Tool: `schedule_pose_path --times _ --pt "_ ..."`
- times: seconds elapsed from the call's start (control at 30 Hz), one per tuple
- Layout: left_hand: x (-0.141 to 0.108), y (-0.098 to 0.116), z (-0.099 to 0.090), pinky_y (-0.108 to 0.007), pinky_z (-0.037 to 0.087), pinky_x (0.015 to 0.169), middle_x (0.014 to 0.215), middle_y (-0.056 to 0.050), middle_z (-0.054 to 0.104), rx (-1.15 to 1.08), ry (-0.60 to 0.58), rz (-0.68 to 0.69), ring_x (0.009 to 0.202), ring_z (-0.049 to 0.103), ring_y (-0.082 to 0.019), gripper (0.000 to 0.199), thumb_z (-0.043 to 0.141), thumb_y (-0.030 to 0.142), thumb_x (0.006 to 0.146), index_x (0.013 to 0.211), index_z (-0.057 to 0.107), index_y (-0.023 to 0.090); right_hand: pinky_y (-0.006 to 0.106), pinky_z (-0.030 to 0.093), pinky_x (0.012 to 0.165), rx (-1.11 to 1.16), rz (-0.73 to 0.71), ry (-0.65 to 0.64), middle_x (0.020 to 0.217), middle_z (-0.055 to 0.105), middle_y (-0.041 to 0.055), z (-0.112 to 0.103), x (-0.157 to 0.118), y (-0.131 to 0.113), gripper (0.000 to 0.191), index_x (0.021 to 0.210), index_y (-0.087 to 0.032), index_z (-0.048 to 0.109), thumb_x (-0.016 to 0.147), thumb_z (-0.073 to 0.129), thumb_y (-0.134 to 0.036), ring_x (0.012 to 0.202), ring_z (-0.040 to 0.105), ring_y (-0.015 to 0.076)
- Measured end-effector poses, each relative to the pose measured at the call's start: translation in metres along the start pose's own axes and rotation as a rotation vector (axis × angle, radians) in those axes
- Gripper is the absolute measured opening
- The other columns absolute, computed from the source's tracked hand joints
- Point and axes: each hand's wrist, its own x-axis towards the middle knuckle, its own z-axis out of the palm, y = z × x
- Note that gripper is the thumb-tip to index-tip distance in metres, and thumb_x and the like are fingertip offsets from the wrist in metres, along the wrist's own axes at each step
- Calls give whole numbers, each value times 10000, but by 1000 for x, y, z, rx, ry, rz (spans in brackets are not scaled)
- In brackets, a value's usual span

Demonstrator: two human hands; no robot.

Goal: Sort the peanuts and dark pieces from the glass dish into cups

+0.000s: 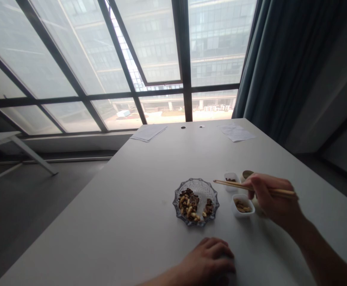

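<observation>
My right hand (273, 196) is closed around a pair of wooden chopsticks (233, 183). Their tips are close together above the table, between the glass dish and the small cups, and I make out nothing between them. The scalloped clear glass dish (201, 186) holds peanuts (185, 206) and dark brown pieces (192, 200), with a smaller cluster at its right side. One small white cup (239, 214) contains peanuts; another white cup (228, 186), behind the chopsticks, has dark pieces. My left hand (207, 258) rests on the table in front of the dish, fingers loosely bent, partly hidden underneath.
A round container (247, 174) is partly hidden behind my right hand. Sheets of paper (148, 133) lie at the table's far left, and more paper (236, 132) at the far right. Windows stand beyond the white table (116, 206), with a dark curtain (268, 71) at the right.
</observation>
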Motion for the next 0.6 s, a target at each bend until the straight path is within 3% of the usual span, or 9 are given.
schedule_pose_path --times 0.1,0.17,0.33,0.47,0.6 --pt "0 0 0 -360 493 1249 1410 -24 767 -10 7 -1 1418 671 -250 243 834 320 1058 1263 707 284 365 505 559 -117 12 147 621 686 39 -19 4 -1 567 747 -258 776 1130 580 -628 529 635 212" --pt "0 -1 1 -368 497 1244 1405 -32 767 -17 8 -2 1410 676 -256 236 825 317 1062 1265 709 286 368 507 560 -170 6 180 622 700 44 -25 8 3 571 740 -263 769 1124 582 -642 533 646 218" --pt "0 -2 0 -365 509 1237 1390 -37 765 -7 -7 -1 1396 682 -257 287 855 296 1029 1277 712 286 343 513 582 -182 13 100 644 748 55 -27 15 15 623 626 -250 677 1098 643 -655 576 696 213" --pt "0 -1 0 -356 507 1234 1395 -34 764 0 -6 2 1399 679 -254 279 858 300 1028 1266 712 284 320 496 549 -105 59 89 647 750 51 -21 11 13 618 648 -233 717 1098 652 -652 542 672 190" --pt "0 -2 2 -354 496 1240 1395 -27 768 -7 15 6 1401 677 -249 245 838 307 1048 1253 707 278 304 506 552 38 116 -110 659 748 50 -4 5 7 596 744 -213 788 1124 616 -639 547 667 178"
